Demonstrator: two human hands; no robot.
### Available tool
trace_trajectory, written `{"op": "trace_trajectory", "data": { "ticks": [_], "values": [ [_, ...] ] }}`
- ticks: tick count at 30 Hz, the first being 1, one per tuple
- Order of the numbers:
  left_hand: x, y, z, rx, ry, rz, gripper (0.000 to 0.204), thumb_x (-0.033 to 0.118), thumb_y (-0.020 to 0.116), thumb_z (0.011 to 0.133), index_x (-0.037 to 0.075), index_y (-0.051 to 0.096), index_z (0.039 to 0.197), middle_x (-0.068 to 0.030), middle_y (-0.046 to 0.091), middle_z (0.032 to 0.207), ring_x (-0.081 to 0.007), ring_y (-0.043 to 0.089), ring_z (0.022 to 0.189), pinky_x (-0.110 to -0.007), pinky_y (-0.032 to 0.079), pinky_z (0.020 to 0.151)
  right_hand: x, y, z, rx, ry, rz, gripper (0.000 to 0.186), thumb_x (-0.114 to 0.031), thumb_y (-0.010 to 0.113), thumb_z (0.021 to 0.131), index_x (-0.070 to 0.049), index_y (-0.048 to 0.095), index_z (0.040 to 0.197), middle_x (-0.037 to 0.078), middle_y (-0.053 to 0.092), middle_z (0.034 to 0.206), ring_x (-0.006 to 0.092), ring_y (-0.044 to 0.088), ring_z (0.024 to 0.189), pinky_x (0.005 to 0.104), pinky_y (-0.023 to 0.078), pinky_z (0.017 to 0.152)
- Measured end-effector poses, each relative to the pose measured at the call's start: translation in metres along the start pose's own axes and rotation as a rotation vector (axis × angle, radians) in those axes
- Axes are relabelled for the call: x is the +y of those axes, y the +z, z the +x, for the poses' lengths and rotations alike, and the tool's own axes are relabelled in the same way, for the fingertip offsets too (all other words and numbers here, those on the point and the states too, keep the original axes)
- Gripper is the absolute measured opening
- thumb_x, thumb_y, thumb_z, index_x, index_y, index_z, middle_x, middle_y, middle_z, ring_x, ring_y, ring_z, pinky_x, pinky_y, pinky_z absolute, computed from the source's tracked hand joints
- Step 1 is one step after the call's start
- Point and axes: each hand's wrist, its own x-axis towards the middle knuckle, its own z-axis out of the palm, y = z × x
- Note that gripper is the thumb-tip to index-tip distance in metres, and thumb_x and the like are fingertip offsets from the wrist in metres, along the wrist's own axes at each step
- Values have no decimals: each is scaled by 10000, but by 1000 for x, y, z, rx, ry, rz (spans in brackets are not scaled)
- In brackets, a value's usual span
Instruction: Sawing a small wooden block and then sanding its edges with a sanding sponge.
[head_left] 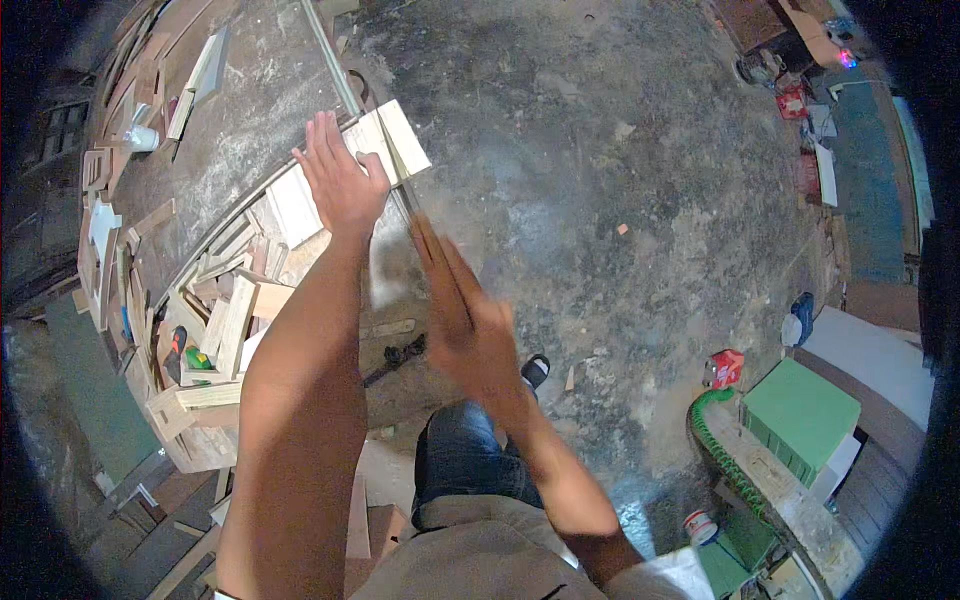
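Observation:
A pale wooden board [408, 143] lies across a narrow metal edge at the upper middle. My left hand [343, 185] presses flat on it, fingers stretched out and the thumb apart, close to the cut line. Across the board runs the thin blade of a handsaw [428, 240], slanting down towards me. Its brown handle is in my right hand [473, 345], whose closed fingers are smeared by motion. How deep the blade sits in the wood I cannot tell.
Left of my left forearm is a heap of wood offcuts [238, 318], with a red-and-black handled tool [176, 346] among them. A green box [802, 408], a green coiled hose [712, 440] and a red carton [724, 369] stand at right. My foot [536, 370] is on the concrete floor [600, 300].

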Motion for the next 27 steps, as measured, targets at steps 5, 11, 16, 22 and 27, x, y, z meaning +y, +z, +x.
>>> {"op": "trace_trajectory", "data": {
  "ticks": [5, 11, 16, 22, 27],
  "values": [
    [16, 6, -8, 6, 0, -46, 769, 187, 534, 829, -19, 334, 1542, -205, 376, 1589, -349, 262, 1532, -594, 125, 1260, 12, 4, 4, -13, 78, -67, 683, 15, 602, 858, -94, 471, 1519, 208, 623, 1380, 369, 732, 989, 344, 573, 793],
    [0, -6, -3, 37, 10, -7, 773, 178, 551, 838, -12, 321, 1551, -201, 360, 1600, -352, 258, 1535, -600, 134, 1258, 9, 13, 12, -86, 117, -47, 773, 45, 617, 812, -114, 432, 1546, 216, 602, 1367, 374, 706, 1082, 402, 580, 864],
    [-3, -9, -3, 22, 6, -14, 762, 198, 554, 848, -14, 334, 1546, -201, 351, 1608, -352, 248, 1541, -594, 129, 1260, -16, -22, -16, -134, 311, 16, 702, 82, 607, 783, -77, 548, 1464, 257, 693, 1228, 226, 685, 1154, 324, 543, 885],
    [16, -2, -7, 7, -10, -73, 769, 184, 533, 838, -39, 330, 1546, -211, 373, 1595, -346, 281, 1532, -588, 118, 1263, 16, 6, 34, -84, 361, 178, 678, 80, 580, 799, -49, 538, 1463, 240, 624, 1372, 268, 620, 1279, 346, 511, 1007],
    [1, -5, -10, -1, -10, -1, 759, 172, 527, 840, -42, 334, 1542, -210, 379, 1590, -345, 281, 1532, -590, 123, 1262, -25, -27, -10, -120, 342, 127, 653, 65, 571, 825, -43, 526, 1467, 254, 617, 1369, 292, 608, 1296, 355, 494, 1031]
  ]
}}
